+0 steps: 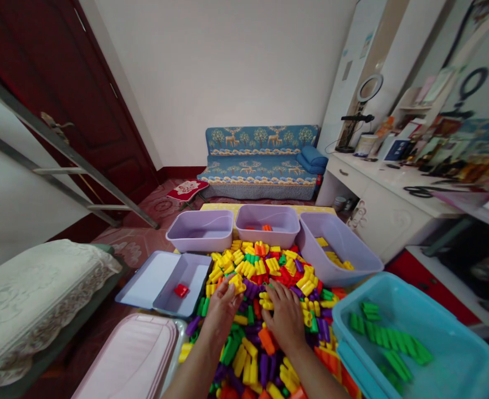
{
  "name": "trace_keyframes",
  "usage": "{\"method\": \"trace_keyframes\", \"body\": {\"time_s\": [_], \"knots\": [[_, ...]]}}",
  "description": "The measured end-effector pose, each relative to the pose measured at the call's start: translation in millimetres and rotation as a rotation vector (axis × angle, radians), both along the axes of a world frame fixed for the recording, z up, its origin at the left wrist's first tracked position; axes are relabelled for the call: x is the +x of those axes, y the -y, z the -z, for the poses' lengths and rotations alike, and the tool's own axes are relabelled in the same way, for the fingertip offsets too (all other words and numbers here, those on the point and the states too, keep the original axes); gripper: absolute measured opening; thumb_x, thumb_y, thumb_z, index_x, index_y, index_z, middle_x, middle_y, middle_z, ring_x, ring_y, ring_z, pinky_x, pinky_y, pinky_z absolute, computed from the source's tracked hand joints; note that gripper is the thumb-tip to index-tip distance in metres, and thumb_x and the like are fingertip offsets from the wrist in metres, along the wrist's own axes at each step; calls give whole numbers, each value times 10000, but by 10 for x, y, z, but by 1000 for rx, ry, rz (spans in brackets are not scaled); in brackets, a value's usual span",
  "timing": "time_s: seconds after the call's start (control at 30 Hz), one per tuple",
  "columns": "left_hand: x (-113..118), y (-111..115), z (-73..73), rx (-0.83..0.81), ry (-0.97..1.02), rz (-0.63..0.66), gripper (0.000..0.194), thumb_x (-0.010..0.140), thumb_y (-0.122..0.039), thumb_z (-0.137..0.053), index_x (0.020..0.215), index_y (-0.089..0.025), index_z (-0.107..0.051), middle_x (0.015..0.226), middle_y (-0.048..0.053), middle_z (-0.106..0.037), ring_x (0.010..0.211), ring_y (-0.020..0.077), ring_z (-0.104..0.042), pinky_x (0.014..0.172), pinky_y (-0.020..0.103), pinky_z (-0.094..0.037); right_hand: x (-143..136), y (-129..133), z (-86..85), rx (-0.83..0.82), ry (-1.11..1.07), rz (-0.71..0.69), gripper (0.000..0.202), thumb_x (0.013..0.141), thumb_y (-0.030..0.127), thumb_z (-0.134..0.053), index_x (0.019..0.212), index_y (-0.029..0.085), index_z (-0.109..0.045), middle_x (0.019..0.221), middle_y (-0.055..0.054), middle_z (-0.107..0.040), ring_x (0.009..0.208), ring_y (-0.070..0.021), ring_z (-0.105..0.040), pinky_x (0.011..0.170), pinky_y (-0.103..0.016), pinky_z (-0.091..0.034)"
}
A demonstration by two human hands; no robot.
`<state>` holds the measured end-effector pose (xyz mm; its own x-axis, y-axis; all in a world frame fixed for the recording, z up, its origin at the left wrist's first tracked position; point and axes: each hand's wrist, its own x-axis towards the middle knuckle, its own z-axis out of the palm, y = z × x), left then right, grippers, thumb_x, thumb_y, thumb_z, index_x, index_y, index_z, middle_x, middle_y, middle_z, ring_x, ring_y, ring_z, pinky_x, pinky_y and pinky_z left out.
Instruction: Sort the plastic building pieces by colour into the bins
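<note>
One yellow block [237, 283] sits clamped between fingertips of the left hand [222, 306], best held lightly; the right hand [284, 317] covers the pile [250, 316], grip impossible to tell

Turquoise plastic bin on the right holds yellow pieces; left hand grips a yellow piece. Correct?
Not the bin: the head view shows the turquoise plastic bin holds green plastic pieces, not yellow. The left hand does grip a yellow plastic piece.
</note>
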<state>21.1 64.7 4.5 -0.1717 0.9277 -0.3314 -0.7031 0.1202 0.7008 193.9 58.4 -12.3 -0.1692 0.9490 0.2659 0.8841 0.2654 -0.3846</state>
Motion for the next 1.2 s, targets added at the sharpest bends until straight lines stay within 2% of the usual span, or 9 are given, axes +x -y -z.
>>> {"method": "trace_keyframes", "body": {"time_s": [0.1,0.2,0.37,0.5,0.63,0.77,0.93,1.07,1.2], "knots": [[19,-11,-16,-25,-57,20,434,688,-321,-790,1067,-184,-626,900,20,-690,664,83,-643,565,159,-511,2,-3,-8,-3,3,3,482,775,224,-540,1255,257,-578,1384,-13,-536,1276,-236,-439,1092,-412,-268],[32,-9,-6,18,-288,72,449,730,-418,-730,1086,-167,-623,879,31,-697,662,112,-645,561,190,-508,8,-5,-14,2,7,3,490,764,218,-542,1251,262,-579,1384,-10,-536,1276,-238,-439,1091,-412,-273],[89,74,37,364,-1034,157,352,803,-254,-626,1150,-200,-625,1146,81,-671,1083,243,-613,960,406,-484,19,-3,28,30,16,0,533,749,196,-547,1279,251,-557,1388,-24,-533,1278,-240,-443,1096,-404,-277],[83,91,27,538,-1489,71,452,843,-163,-545,1285,-254,-532,1300,89,-568,1251,254,-489,1066,481,-390,24,-6,66,53,12,12,573,760,208,-557,1330,206,-506,1373,-55,-546,1276,-237,-450,1098,-393,-286],[-76,-99,6,453,-1728,-79,410,890,-244,-514,1300,-227,-501,1333,118,-511,1263,272,-457,1063,487,-383,26,-10,80,70,2,11,552,783,256,-570,1326,182,-505,1364,-72,-552,1267,-243,-457,1096,-400,-291],[-257,-399,-7,247,-1891,-91,562,838,-370,-595,1341,-158,-461,1356,170,-468,1271,329,-432,1046,500,-376,28,-12,94,87,1,9,533,798,294,-582,1316,191,-511,1358,-68,-557,1258,-241,-465,1088,-404,-302],[-298,-603,-116,133,-2029,103,552,795,-495,-625,1262,-205,-574,1123,130,-628,1071,305,-560,955,441,-417,29,-11,69,80,13,5,508,813,308,-568,1305,188,-521,1352,-76,-562,1256,-241,-469,1081,-397,-309],[-227,-543,-200,200,-1951,185,416,812,-469,-612,1160,-245,-654,1063,94,-636,942,254,-602,862,374,-446,32,-1,33,56,11,6,509,815,294,-557,1311,191,-516,1361,-73,-553,1268,-237,-457,1093,-399,-292],[-108,-296,-166,369,-1792,243,307,855,-447,-566,1035,-240,-704,1038,80,-648,965,242,-594,882,369,-437,29,6,30,46,6,-1,547,784,238,-556,1327,186,-504,1377,-71,-538,1285,-237,-437,1105,-399,-274]]}}
